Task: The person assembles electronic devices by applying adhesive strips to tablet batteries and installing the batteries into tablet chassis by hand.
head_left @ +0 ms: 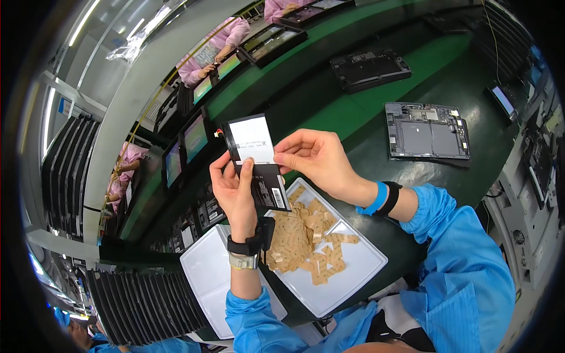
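A flat black battery pack (266,183) with a white label and a short red lead at its upper left corner is held up above the trays. My left hand (235,191) is closed on it, the thumb lying across its face and the fingers behind. At its right edge, by the lower end of the label, my right hand (312,156) pinches with thumb and index finger. Whether those fingertips grip the battery or a thin film on it is too small to tell. Below both hands, a heap of tan paper-backed adhesive pieces (297,238) lies in a white tray (359,276).
A second white tray (203,253) stands on the left, beside a row of black trays (141,303). An opened tablet (428,132) lies at the right, another dark one (371,67) farther off on the green belt (318,97). Co-workers in pink (220,44) sit across the line.
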A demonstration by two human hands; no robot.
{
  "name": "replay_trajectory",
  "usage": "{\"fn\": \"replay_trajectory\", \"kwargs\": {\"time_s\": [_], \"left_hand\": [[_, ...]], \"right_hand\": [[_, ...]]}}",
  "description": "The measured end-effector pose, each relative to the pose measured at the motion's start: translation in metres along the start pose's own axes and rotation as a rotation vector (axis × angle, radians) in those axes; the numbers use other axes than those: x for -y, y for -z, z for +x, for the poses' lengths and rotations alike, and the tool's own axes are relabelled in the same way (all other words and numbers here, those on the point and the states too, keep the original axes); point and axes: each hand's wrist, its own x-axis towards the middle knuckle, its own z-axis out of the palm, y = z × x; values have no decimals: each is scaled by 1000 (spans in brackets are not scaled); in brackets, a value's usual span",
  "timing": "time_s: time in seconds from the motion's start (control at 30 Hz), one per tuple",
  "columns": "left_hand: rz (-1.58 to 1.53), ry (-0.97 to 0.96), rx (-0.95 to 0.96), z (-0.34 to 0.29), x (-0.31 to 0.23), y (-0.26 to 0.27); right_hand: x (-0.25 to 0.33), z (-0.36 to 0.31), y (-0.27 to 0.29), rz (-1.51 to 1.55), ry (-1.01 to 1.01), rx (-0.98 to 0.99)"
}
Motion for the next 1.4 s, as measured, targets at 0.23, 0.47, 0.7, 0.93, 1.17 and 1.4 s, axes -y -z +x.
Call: {"fn": "replay_trajectory", "kwargs": {"time_s": [0.23, 0.47, 0.7, 0.93, 1.17, 1.4], "left_hand": [[90, 99, 286, -11, -2, -8], [-360, 194, 101, 0, 18, 8], [-191, 30, -12, -10, 27, -8], [-364, 112, -36, -4, 35, 0], [-481, 183, -89, -6, 17, -6], [-311, -26, -226, -1, 26, 7]], "right_hand": [[-7, -2, -3, 79, -59, 114], [-23, 19, 12, -340, 292, -64], [-10, -25, -28, -389, 284, 66], [-27, -5, -13, -91, 34, 145], [-30, 10, 1, -103, 44, 38], [-18, -28, -24, -488, 430, 140]]}}
